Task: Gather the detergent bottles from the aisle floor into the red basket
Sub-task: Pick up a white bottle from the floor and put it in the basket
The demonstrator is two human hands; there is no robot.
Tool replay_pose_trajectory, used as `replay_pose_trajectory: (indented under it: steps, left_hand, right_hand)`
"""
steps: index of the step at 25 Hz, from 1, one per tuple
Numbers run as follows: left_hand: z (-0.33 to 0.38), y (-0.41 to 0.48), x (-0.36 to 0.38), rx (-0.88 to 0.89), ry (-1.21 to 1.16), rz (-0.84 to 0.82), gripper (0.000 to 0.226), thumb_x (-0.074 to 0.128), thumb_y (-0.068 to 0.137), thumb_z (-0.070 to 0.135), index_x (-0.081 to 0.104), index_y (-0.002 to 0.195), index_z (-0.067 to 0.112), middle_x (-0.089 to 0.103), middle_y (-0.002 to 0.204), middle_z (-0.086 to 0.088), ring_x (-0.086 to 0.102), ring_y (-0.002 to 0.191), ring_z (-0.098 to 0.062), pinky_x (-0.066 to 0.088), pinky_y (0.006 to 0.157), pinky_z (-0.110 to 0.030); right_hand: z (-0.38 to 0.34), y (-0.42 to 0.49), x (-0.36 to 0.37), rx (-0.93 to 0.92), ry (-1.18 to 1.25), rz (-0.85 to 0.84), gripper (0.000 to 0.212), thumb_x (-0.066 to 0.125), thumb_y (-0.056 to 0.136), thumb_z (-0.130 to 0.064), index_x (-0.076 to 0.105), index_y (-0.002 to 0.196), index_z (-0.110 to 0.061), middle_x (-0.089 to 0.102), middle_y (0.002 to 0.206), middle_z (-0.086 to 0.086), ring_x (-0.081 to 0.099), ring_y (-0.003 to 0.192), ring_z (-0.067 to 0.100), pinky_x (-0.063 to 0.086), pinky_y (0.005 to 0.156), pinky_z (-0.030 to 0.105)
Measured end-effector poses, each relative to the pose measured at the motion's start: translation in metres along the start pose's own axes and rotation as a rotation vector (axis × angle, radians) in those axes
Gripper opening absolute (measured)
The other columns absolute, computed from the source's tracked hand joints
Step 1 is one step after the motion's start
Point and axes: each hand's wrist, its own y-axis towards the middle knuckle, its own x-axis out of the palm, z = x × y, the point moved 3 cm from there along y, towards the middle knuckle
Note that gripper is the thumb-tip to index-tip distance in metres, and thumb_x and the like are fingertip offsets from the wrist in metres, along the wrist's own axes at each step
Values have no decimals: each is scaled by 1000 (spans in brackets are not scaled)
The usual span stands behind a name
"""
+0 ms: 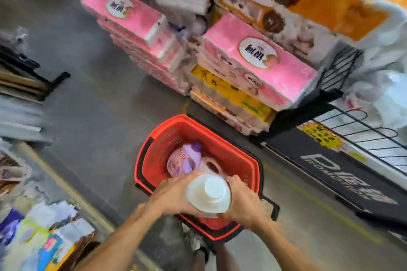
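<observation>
Both hands (176, 196) (244, 202) clasp white bottle (209, 196) | above red basket (220, 136) rim

Black floor sign (348, 174) reads "PROMOTION"; other labels blurred.

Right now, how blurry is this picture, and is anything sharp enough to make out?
Head view: heavy motion blur smears the left shelves and the pink packs; wide-angle bending curves the edges. Sharpest are the red basket, the white bottle held over it between the left hand and right hand, and the purple bottle inside. No strong glare.
</observation>
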Motion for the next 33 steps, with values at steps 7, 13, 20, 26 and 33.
replay_pose_trajectory:
  steps: [7,13,20,26,33]
  left_hand:
    - [-91,203,112,174,76,-261,96,77,52,68,38,137,47,62,129,16,62,115,-10,54,91,-37]
    - [-146,332,190,171,214,-376,110,90,59,49,30,151,45,59,139,12,57,124,-14,47,98,-27]
    - [-146,325,183,-45,289,-22,75,71,85,46,36,150,32,49,133,-8,52,123,-34,46,100,-44]
    - [-72,207,91,-20,623,-49,56,58,91,46,42,143,30,45,145,0,45,132,-26,43,101,-39]
    - [43,81,10,159,632,133,50,61,88,37,53,136,27,56,131,-2,54,125,-29,49,95,-45]
  right_hand:
    - [124,104,140,286,216,60,89,75,55,-67,45,132,-34,52,116,-13,63,112,19,52,86,35]
    - [203,176,214,365,371,67,117,69,43,-78,43,144,-24,50,136,-4,51,128,16,44,107,34]
    - [194,164,210,542,318,194,69,70,90,-30,36,150,-27,48,141,2,55,128,29,48,103,41]
    - [124,93,121,496,88,-24,53,64,91,-39,46,140,-26,55,136,4,51,130,29,45,105,38]
    - [37,-10,-53,405,-204,209,43,58,94,-37,49,132,-18,55,131,9,51,126,34,47,97,45]
